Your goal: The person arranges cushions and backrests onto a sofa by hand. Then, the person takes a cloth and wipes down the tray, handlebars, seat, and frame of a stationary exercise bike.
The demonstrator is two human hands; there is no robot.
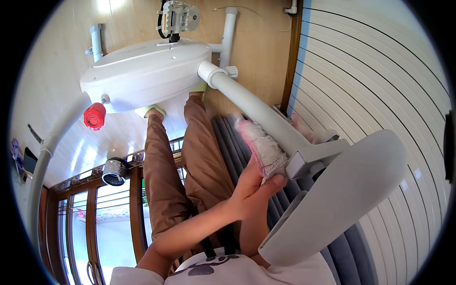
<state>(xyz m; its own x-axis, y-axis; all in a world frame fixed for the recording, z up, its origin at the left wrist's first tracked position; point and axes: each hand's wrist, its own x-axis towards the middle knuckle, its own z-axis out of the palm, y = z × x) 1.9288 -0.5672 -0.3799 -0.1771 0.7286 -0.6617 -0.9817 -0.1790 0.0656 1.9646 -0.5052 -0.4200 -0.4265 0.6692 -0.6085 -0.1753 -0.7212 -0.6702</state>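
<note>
A crumpled pink and white cloth point(263, 147) lies along the lower left side of the white slanted tube point(256, 107) of an exercise bike, just below the seat point(342, 199). My left hand point(247, 183) reaches across from the left, its fingers closed on the cloth's near end. Close beside it, my right hand point(273, 186) also grips that end, with its fingers partly hidden behind the cloth. The two hands overlap near the bracket under the seat.
The bike's white body point(147, 71) has a red knob point(94, 116) and a pedal point(178, 19). A curved white bar point(59, 126) rises at the left. My brown-trousered legs point(202, 152) stretch forward beside a grey ribbed cushion point(344, 256). A white slatted wall point(370, 90) stands at the right.
</note>
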